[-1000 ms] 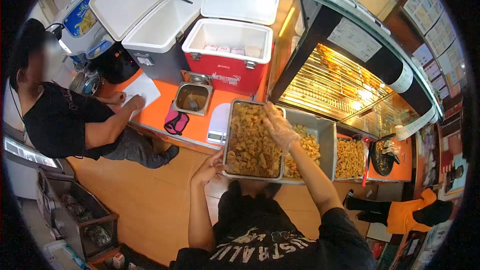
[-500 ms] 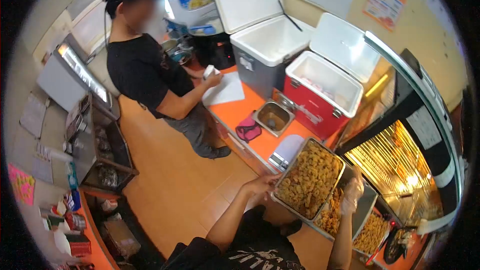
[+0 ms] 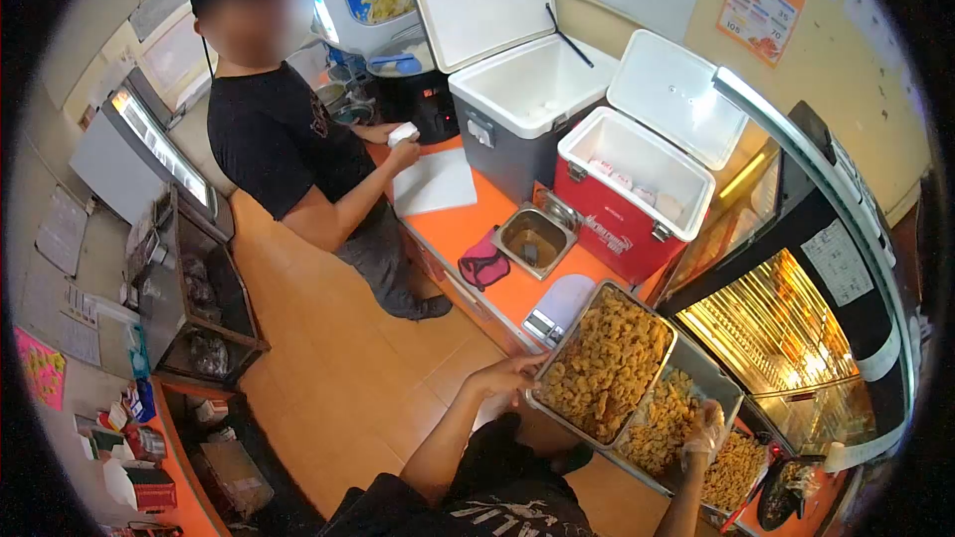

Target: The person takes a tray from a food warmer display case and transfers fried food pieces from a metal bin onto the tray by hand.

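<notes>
My left hand (image 3: 505, 376) grips the left edge of a metal tray (image 3: 589, 440) heaped with brown fried pieces (image 3: 609, 363). This tray rests tilted over part of a second, deeper metal pan (image 3: 731, 393), which holds more crispy fried pieces (image 3: 662, 428). My right hand (image 3: 704, 430), in a clear plastic glove, is down at the right side of that pan against the pieces. Its fingers are partly hidden, so what they hold does not show. Past it lies a third batch of fried bits (image 3: 736, 472).
A lit glass display warmer (image 3: 786, 328) stands right. On the orange counter are a digital scale (image 3: 557, 310), a small steel pan (image 3: 537, 239), a pink-black pouch (image 3: 483, 264), a red cooler (image 3: 617, 229) and a grey cooler (image 3: 507, 139). A co-worker (image 3: 284, 139) holds a white item.
My gloved right hand has moved down and slightly right, lower into the second pan. My left hand still grips the tray. The view has shifted slightly, and the co-worker's head has turned.
</notes>
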{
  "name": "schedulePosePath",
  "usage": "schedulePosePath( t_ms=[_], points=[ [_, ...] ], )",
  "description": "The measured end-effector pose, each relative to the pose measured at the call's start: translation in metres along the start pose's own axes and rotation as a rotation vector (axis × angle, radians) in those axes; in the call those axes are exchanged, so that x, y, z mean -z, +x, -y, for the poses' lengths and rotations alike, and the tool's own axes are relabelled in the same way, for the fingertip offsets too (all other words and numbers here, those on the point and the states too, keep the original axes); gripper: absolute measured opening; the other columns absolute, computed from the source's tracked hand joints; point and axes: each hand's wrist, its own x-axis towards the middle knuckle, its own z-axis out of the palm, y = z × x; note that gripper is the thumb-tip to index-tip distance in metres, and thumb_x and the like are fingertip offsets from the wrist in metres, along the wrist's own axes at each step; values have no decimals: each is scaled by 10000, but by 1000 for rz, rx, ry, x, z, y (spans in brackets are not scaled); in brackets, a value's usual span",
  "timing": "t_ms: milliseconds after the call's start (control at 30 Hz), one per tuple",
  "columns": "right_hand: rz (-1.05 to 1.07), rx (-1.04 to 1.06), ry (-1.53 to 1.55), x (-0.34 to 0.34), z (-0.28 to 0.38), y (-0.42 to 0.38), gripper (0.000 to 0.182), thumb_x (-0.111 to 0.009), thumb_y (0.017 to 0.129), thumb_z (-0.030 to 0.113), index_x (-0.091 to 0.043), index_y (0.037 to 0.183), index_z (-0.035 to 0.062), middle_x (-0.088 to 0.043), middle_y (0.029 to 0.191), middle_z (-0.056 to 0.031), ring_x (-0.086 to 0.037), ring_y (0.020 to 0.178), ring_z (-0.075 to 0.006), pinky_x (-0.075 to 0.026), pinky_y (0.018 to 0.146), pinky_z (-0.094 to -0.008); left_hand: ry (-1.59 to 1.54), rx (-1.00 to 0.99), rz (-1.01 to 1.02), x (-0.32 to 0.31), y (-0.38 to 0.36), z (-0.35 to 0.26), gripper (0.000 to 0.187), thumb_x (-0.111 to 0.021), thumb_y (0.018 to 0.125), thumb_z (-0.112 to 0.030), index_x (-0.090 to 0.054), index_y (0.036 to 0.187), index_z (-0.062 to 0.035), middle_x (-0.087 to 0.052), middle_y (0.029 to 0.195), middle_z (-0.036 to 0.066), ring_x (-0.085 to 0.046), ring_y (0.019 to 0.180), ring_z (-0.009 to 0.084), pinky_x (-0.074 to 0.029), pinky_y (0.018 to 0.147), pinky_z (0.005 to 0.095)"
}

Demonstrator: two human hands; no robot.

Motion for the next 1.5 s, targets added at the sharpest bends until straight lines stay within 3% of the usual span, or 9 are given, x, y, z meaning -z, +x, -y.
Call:
schedulePosePath(
  t_ms=[133,200,300,467,500,600,733,1100,1500],
  points=[
    [37,317,-241,-68,-101,7,535,-618,915,67,-436,1415,114,-584,1102,-193,-602,742,-279,-494,692,-435,31,-83,-24,-3,0,3,781,-626,933,-97,-211,1575,-259,-485,1345,178,-640,743,165,-578,573,290],
    [-127,526,-712,-127,-182,10,492,-582,961,140,-431,1421,56,-605,915,-129,-576,644,-241,-472,859,-435,29,-24,-30,-3,0,1,776,-641,937,-114,-219,1571,-261,-473,1403,121,-590,770,120,-560,561,260],
    [213,-194,-374,-84,-36,20,510,-590,982,249,-464,1398,-18,-650,1029,-167,-620,774,-224,-421,1041,-479,106,-4,-74,9,-1,2,764,-653,934,-128,-242,1566,-251,-468,1451,79,-560,840,93,-548,565,244],
    [-170,-72,74,-108,-50,4,414,-562,976,223,-532,1333,16,-545,1329,-186,-528,1222,-314,-435,1015,-473,-103,-2,53,29,9,41,686,-605,931,-122,-302,1546,-128,-593,1223,50,-589,819,78,-516,565,255],
    [128,-442,66,-16,83,22,474,-594,961,300,-532,1331,11,-589,1268,-204,-546,1201,-359,-430,1044,-461,23,34,-8,17,4,21,673,-612,936,-132,-313,1539,-124,-610,1187,55,-592,784,83,-512,547,260],
    [-156,-137,-33,-100,-39,8,443,-593,935,284,-545,1302,43,-579,1282,-184,-528,1217,-351,-410,1046,-467,108,89,-100,-14,-3,-28,712,-639,935,-109,-286,1552,-139,-631,1118,72,-585,706,89,-500,480,256],
    [170,-497,136,-34,54,25,469,-593,912,312,-550,1297,46,-568,1311,-173,-503,1251,-351,-405,1070,-441,7,138,-198,-19,-5,-32,805,-637,908,6,-215,1573,-167,-628,1040,58,-551,674,74,-466,416,209],
    [350,-218,-497,-92,71,24,798,-345,905,738,-507,1407,137,-410,1523,-139,-292,1450,-379,52,1196,-578,24,50,-204,-17,-2,-21,794,-637,898,22,-239,1564,-145,-601,1267,100,-597,867,85,-475,422,194],
    [427,237,-645,-139,22,21,729,-519,927,587,-498,1390,24,-455,1464,-178,-470,1311,-327,-384,1112,-460,86,49,-52,-6,-7,-12,787,-658,926,-125,-233,1570,-283,-564,1094,39,-559,859,117,-547,562,240]
  ],
)
